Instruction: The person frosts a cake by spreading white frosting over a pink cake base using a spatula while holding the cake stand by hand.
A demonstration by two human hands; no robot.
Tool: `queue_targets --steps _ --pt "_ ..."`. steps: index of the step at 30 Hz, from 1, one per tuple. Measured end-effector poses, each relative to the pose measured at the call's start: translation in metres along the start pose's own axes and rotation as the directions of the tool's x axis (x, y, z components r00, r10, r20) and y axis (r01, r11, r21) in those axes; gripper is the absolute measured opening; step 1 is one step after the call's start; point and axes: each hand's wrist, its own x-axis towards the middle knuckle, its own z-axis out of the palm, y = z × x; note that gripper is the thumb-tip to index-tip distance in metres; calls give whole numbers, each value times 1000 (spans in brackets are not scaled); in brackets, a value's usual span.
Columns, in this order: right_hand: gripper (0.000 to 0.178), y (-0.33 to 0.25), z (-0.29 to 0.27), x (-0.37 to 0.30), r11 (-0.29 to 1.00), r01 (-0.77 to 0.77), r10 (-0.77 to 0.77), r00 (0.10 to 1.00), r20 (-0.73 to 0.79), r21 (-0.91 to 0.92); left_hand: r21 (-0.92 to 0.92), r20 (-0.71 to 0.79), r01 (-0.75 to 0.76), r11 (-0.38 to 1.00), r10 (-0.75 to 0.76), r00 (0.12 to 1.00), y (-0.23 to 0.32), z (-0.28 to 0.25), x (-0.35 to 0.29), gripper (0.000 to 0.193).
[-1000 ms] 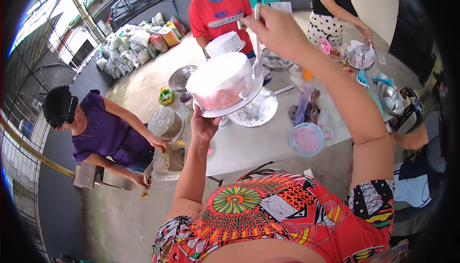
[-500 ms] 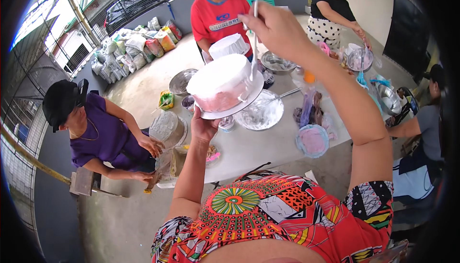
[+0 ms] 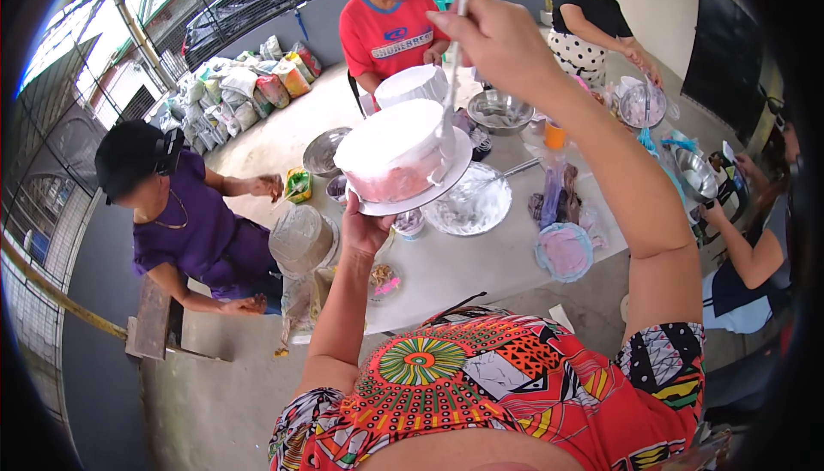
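- Two hands busy: the left hand (image 3: 369, 232) grips the cake board (image 3: 462, 166) from below; the right hand (image 3: 500, 39) is closed round a spatula (image 3: 451, 93) touching the cake's side.
- Cake (image 3: 395, 145) — raised at twelve o'clock over the counter (image 3: 446, 269).
- From the cake:
- Two o'clock: metal bowl (image 3: 499, 112), white residue.
- Four: wide bowl (image 3: 468, 205), white cream; farther out, blue-rimmed container (image 3: 564, 252), pink filling.
- Eight: yellow-green tub (image 3: 298, 185), green contents.

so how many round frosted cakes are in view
3: a pink-and-white cake held up by the left hand, a white cake beyond it near the person in red, and a greyish cake by the person in purple. Others may be hidden.
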Motion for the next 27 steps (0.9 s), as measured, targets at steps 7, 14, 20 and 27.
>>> queue_targets --steps 7,14,20,27 --pt "30 31 16 -20 994 -108 109 990 88 -15 -14 78 32 999 -30 996 -3 9 -8 52" --pt "32 1 -3 6 995 94 -95 995 16 39 21 26 -12 1000 11 1000 -16 11 -15 48" --pt "26 28 4 -23 999 45 -44 993 113 -7 -38 -36 -64 997 63 997 -18 15 -16 51" --pt "27 16 8 -13 996 89 -91 988 121 27 -3 1 -44 999 44 999 -22 20 -17 50"
